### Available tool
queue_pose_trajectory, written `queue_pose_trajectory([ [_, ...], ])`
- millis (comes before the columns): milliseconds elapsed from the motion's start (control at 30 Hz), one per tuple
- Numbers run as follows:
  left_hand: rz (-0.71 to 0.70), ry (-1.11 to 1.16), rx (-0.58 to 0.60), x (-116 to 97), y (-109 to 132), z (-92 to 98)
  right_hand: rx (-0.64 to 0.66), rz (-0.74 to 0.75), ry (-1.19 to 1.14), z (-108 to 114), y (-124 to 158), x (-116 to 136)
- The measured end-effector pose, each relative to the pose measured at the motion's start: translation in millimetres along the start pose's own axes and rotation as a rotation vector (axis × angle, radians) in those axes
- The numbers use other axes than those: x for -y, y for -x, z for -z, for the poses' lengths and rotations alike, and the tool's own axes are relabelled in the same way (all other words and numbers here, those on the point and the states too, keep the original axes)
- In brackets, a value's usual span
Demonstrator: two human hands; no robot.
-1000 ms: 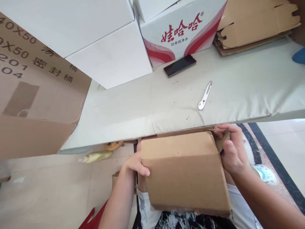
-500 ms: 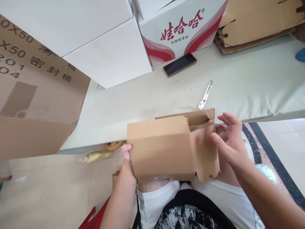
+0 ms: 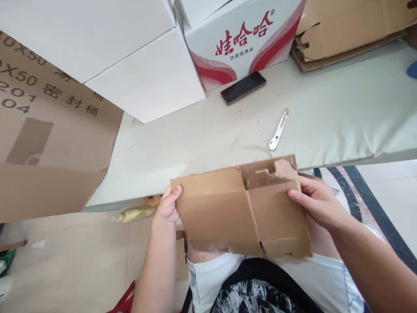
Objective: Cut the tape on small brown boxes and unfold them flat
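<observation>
Over the lap [image 3: 216,263], before the near edge of the table [image 3: 156,161]: brown carton [image 3: 215,208] held between both hands; contact with the table cannot be told. Left hand [image 3: 167,206] clamped on its left edge, thumb in front, fingers mostly hidden behind. Right hand [image 3: 316,202] clamped on the right edge, thumb on the face, fingers passing behind.

Risks, judged: pulling the hands apart could rip the carton along its crease, likely starting at the slit low on it; one slack grip could let it fold and slip. Pushed forward, it could knock the knife [image 3: 279,130]; blade exposure unclear.

Appearance: plain, two panels side by side, notched tabs bent at upper right, lower edge ragged, faint shine near the bottom, possibly tape.
</observation>
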State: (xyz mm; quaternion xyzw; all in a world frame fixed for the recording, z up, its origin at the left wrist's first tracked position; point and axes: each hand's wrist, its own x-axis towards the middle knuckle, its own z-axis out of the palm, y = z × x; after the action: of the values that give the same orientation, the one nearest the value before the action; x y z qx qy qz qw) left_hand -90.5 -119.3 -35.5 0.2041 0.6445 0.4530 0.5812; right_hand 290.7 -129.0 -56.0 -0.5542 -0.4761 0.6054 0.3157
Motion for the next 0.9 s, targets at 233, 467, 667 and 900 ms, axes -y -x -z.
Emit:
queue_pose_trajectory([
  [233, -0.001, -0.199, 0.162, -6.5, 8.7, -22.2, -0.397, 0.002, 0.259, 0.8, 0.3, 12.9],
  [467, -0.218, -0.061, 0.031, -26.4, 0.8, -45.1, 0.048, 0.090, -0.005, 20.5, 20.1, 8.8],
  [667, -0.399, -0.277, 0.165, -35.3, -34.2, -89.2, 0.039, -0.092, -0.017, 43.8, 62.5, -6.6],
  [900, -0.834, -0.975, 0.027, -25.6, -95.1, -125.8, -0.727, -0.021, -0.005, 88.2, 89.1, -37.5],
])
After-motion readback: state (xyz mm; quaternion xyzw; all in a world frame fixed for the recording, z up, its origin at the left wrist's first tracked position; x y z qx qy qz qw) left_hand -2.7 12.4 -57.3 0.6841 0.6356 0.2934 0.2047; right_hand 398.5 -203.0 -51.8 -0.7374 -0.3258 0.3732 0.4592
